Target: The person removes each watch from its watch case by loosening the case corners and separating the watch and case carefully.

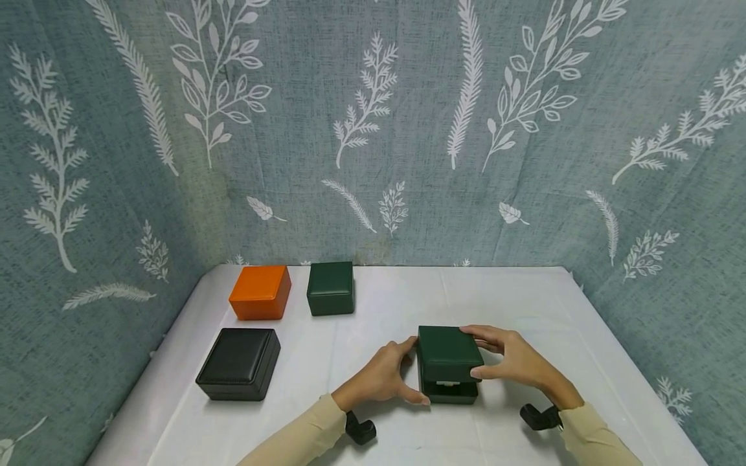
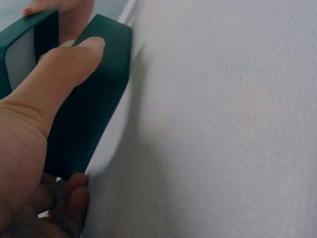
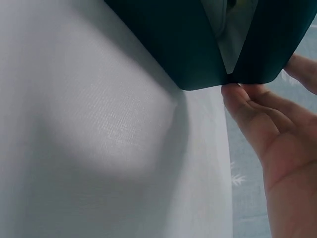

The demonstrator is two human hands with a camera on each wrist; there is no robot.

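Note:
A dark green hinged box (image 1: 447, 349) stands on the table in the head view, its lid partly raised at the near side. Through the gap, something small and pale shows; the rest of the inside is hidden. My left hand (image 1: 383, 375) holds the box's lower part from the left, and in the left wrist view its thumb lies on the green base (image 2: 86, 114). With my right hand (image 1: 513, 359) I grip the lid at its right side. The right wrist view shows those fingertips (image 3: 235, 94) at the lid's edge close to the hinge, and a light lining inside.
Left of the hands stand a closed black box (image 1: 239, 362), an orange box (image 1: 260, 291) and another closed green box (image 1: 331, 288). All are on a white-covered table (image 1: 583, 343). A leaf-patterned blue-grey curtain (image 1: 373, 162) encloses the back and sides.

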